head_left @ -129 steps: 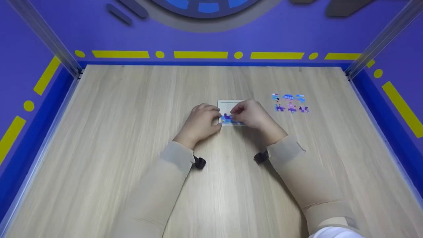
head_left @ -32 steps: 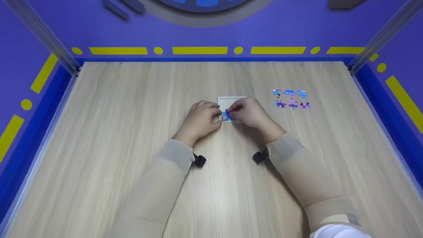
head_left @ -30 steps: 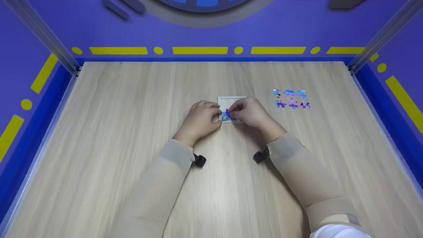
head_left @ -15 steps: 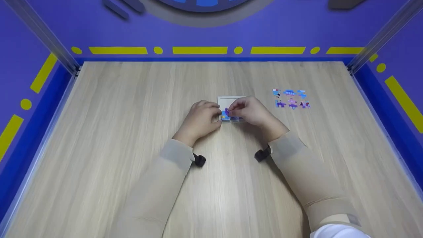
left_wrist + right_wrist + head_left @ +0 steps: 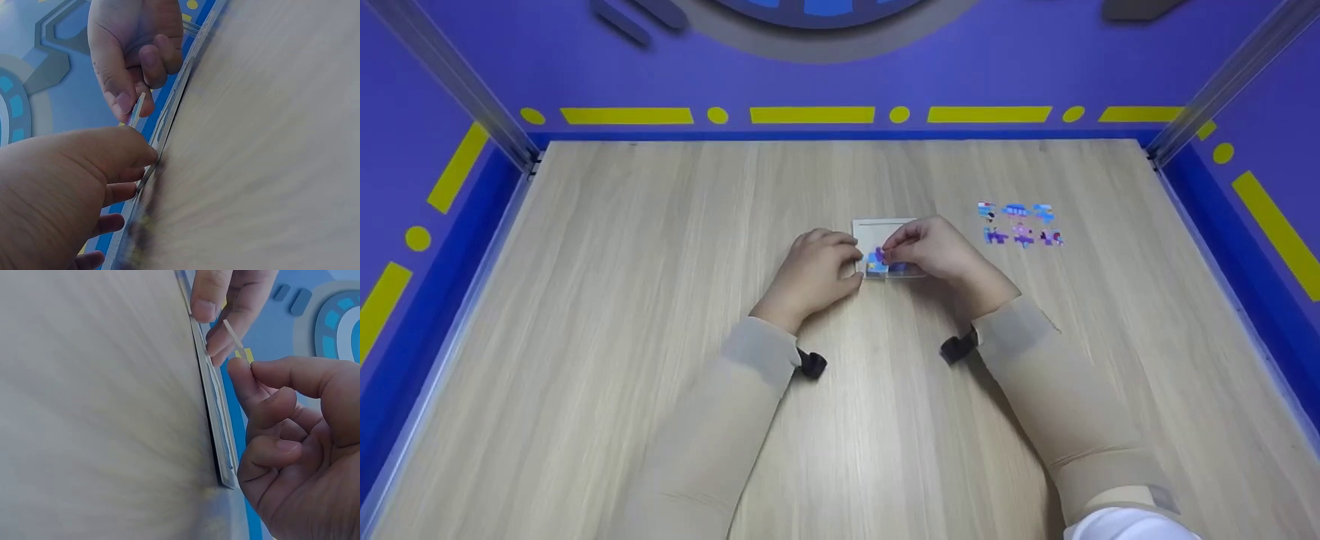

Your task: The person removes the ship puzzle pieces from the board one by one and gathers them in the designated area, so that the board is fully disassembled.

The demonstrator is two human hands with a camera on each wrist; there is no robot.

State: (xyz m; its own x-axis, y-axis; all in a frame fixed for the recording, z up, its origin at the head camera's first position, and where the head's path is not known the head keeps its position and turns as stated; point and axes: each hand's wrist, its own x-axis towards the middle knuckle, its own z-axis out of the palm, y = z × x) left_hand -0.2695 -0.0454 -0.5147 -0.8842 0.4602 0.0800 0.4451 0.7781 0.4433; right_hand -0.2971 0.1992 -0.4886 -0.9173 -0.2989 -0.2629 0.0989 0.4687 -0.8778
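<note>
A small pale puzzle tray [image 5: 876, 231] lies flat mid-table. My left hand [image 5: 814, 276] holds its left side, thumb by the near corner and fingers along the edge. My right hand [image 5: 936, 251] pinches a blue and purple puzzle piece [image 5: 876, 260] between thumb and index finger. In the right wrist view that piece [image 5: 235, 336] is tilted, seen edge-on above the tray [image 5: 215, 402]. Darker blue pieces [image 5: 898, 268] show in the tray's near right part, partly covered by the right hand.
Several loose puzzle pieces [image 5: 1021, 225] lie in two rows on the wooden table [image 5: 660, 225], right of the tray. Purple-blue panels [image 5: 810, 90] stand along the back and both sides.
Since the oldest frame, the blue and purple piece has come up from the tray and tilted in my right hand. Lately that hand has shifted slightly right; my left stays put.
</note>
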